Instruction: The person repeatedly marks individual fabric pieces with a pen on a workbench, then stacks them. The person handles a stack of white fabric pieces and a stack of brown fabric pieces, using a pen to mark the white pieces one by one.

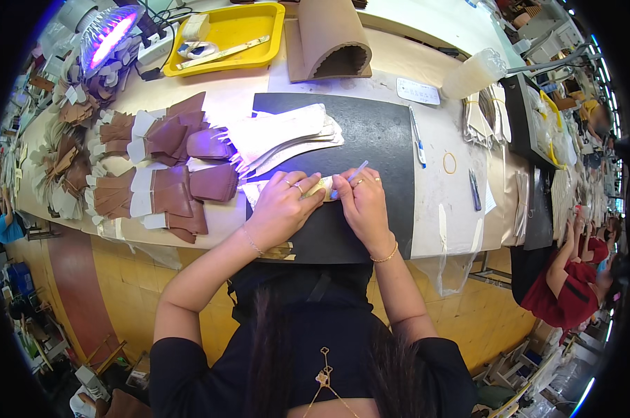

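Observation:
Both hands meet over the black mat (388, 132). My left hand (287, 205) is closed, fingers bent down onto a pale piece (253, 193) whose end shows beside the hand; the rest is hidden beneath. My right hand (362, 205) is closed around a slim, translucent pen-like stick (359, 169), its upper end rising between thumb and fingers. Its working end cannot be seen. Between the hands, a small yellowish part (326, 185) shows at the fingertips. Just beyond them lies a fanned stack of white cut pieces (287, 134), overlapping the mat.
Bundles of brown leather pieces (179, 191) lie to the left, under a lit lamp (109, 42). A yellow tray (224, 66) and a curved brown form (332, 42) stand at the back. On the right are a pen (418, 139), a rubber band (449, 163) and a translucent bottle (475, 73).

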Demonstrator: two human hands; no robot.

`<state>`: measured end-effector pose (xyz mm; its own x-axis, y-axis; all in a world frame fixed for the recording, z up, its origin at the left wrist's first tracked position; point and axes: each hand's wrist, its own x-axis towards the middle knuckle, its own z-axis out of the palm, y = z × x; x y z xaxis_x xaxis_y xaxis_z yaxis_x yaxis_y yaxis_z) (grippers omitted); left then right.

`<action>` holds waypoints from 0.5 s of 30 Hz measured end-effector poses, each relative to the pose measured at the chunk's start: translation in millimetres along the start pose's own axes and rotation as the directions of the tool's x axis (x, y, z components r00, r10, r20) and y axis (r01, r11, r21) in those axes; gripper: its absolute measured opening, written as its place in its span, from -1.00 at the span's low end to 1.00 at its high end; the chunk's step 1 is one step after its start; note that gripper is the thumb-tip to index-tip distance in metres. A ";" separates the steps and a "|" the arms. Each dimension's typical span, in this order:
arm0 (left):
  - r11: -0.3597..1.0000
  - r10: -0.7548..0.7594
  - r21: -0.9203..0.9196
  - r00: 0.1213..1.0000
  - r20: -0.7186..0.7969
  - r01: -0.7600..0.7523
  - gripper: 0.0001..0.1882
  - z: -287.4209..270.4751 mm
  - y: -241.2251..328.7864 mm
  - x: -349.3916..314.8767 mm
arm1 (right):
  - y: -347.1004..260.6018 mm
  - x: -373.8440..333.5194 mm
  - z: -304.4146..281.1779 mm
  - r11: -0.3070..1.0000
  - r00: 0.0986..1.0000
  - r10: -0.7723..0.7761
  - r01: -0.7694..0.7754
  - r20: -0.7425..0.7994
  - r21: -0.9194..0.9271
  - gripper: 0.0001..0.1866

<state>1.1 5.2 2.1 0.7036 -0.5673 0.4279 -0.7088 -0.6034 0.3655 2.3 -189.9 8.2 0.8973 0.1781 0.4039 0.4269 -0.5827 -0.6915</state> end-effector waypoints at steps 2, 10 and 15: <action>1.000 -0.002 0.006 1.000 -0.006 0.002 -0.80 1.8 1.7 0.9 | 2.8 2.2 -2.4 1.000 1.000 0.006 -0.006 0.014 -0.014 -0.76; 1.000 -0.008 0.015 1.000 -0.018 0.009 -0.79 4.3 5.4 2.5 | 0.8 4.4 -4.1 0.999 0.999 -0.010 0.011 0.031 -0.042 -0.78; 1.000 -0.017 0.007 1.000 0.008 0.017 -0.79 1.0 10.3 -1.1 | -0.6 5.7 -5.4 0.998 0.997 0.027 -0.031 -0.071 -0.058 -0.84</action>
<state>-6.9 -0.9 4.5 0.7159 -0.5616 0.4149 -0.6965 -0.6168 0.3668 6.6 -192.9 14.1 0.8982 0.1060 0.4266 0.3918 -0.6332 -0.6675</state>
